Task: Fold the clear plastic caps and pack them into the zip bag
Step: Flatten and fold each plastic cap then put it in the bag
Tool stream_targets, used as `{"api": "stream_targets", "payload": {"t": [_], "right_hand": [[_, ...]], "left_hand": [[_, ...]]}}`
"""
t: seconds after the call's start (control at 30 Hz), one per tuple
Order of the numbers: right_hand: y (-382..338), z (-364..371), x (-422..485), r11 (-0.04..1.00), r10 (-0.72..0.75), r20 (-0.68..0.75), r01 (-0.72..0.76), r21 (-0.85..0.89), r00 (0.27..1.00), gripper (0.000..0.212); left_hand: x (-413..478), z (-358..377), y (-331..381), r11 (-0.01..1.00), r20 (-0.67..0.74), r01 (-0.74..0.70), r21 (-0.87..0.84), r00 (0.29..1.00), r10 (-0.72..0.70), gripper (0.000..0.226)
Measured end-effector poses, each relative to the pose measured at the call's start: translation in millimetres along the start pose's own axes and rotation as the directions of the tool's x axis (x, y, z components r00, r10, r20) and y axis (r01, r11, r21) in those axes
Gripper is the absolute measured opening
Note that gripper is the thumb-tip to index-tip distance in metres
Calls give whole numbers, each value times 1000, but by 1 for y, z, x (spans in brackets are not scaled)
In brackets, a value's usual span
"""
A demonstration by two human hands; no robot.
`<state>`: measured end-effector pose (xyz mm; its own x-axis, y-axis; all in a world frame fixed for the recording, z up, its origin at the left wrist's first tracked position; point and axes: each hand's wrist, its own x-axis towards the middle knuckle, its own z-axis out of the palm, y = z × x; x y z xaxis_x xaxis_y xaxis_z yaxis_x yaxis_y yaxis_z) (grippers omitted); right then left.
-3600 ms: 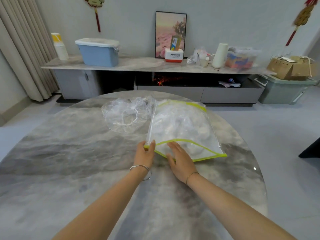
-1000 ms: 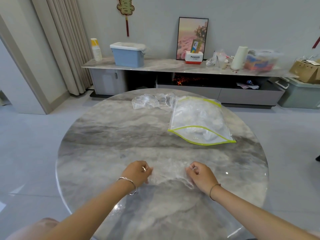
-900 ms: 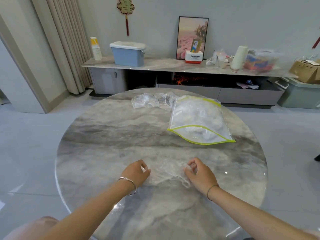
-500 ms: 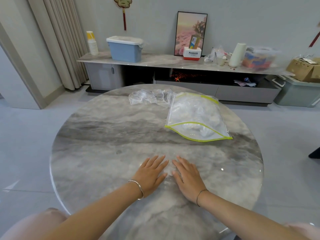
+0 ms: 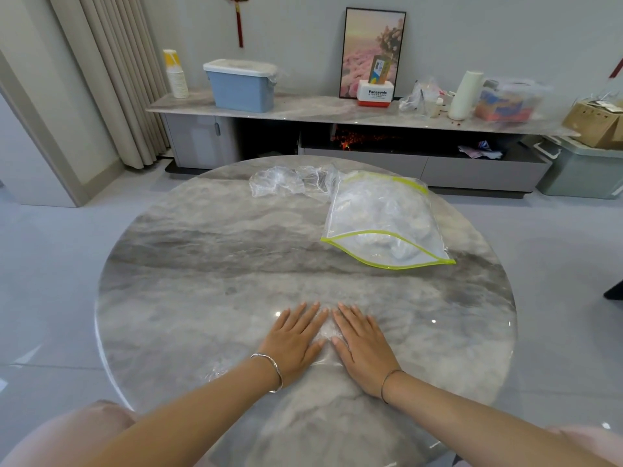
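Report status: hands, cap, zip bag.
Left hand and right hand flat, pressing clear plastic cap onto round grey marble table. Yellow-edged clear zip bag open-mouthed, part filled. Crumpled clear caps beside it; nothing between hands and bag.

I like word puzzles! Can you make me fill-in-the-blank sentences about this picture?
The left hand and right hand press flat on a clear plastic ____.
The table is ____ in shape.
The storage box on the sideboard is ____.
Missing words: cap, round, blue.
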<state>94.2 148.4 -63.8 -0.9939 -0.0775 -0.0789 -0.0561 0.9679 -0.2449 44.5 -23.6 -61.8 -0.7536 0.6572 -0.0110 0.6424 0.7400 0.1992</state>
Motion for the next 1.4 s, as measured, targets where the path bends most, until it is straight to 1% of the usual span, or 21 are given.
{"api": "stream_targets", "payload": {"t": [0.03, 0.1, 0.2, 0.3, 0.37, 0.47, 0.5, 0.53, 0.6, 0.7, 0.77, 0.83, 0.9, 0.97, 1.03, 1.1, 1.2, 1.27, 1.3, 1.37, 1.4], "right_hand": [[1, 1, 0, 1000, -4, 4, 4, 3, 1000, 107], [3, 2, 0, 1000, -11, 12, 11, 1, 1000, 117], [3, 2, 0, 1000, -26, 16, 26, 9, 1000, 119], [3, 2, -1, 999, -33, 33, 33, -11, 999, 120], [1, -2, -1, 999, -41, 53, 41, 4, 998, 110], [0, -18, 1, 998, -45, 58, 42, 52, 997, 76], [2, -24, 1, 996, -49, 25, 47, 72, 998, 68], [3, -30, 1, 993, -65, -33, 68, 97, 997, 65], [5, -42, -1, 978, -127, -140, 148, 148, 982, 67], [4, -47, -11, 916, -369, -178, 390, 99, 912, 52], [2, -44, -17, 832, -551, -132, 554, -15, 824, 48], [0, -40, -20, 754, -656, -32, 652, -81, 754, 55], [-1, -36, -22, 714, -689, 44, 688, -134, 724, 61], [-1, -31, -22, 690, -698, 64, 694, -206, 713, 59], [-2, -25, -19, 671, -708, 32, 686, -280, 706, 47], [-3, -19, -14, 665, -724, -42, 680, -309, 688, 32], [-3, -13, -7, 672, -733, -170, 662, -332, 659, 19], [-2, -13, -5, 704, -708, -237, 643, -301, 665, 20], [-2, -14, -5, 743, -669, -273, 621, -250, 691, 20], [-4, -20, -7, 853, -500, -319, 522, -20, 805, 17], [-5, -22, -8, 890, -381, -330, 439, 122, 864, 16]], "left_hand": [[0, 2, 0, 1000, -6, 2, 8, 1000, -2, 91], [-2, 2, 1, 1000, 45, 14, 2, 999, -14, 103], [-1, -3, 3, 1000, 83, 15, 24, 996, -17, 111], [-2, -1, 3, 999, 85, 14, 32, 996, -17, 112], [-2, -3, 1, 1000, 103, 20, 23, 994, -22, 107], [0, -21, 1, 1000, -14, 14, 25, 1000, -14, 80], [0, -24, -2, 1000, -54, 17, 3, 998, -17, 75], [0, -28, -5, 1000, -54, 15, 8, 998, -14, 77], [-4, -35, -12, 999, 24, 49, 9, 999, -49, 80], [-9, -47, -20, 994, 54, 111, -8, 992, -111, 38], [-13, -52, -24, 993, 45, 114, 1, 992, -114, 32], [-17, -53, -28, 999, -12, 46, 3, 999, -46, 36], [-21, -50, -30, 996, -22, -75, -56, 997, 74, 49], [-27, -44, -30, 985, 77, -142, -96, 986, 149, 70], [-28, -36, -32, 988, 186, -135, -79, 971, 148, 82], [-26, -34, -34, 988, 203, -119, -100, 970, 138, 78], [-24, -36, -33, 982, 206, -89, -164, 971, 122, 51], [-25, -36, -30, 985, 221, -80, -155, 969, 113, 44], [-26, -38, -28, 986, 226, -63, -152, 969, 97, 43], [-26, -45, -27, 977, 253, 10, -214, 966, 46, 50], [-26, -50, -28, 962, 271, 57, -268, 962, 19, 62]]}}
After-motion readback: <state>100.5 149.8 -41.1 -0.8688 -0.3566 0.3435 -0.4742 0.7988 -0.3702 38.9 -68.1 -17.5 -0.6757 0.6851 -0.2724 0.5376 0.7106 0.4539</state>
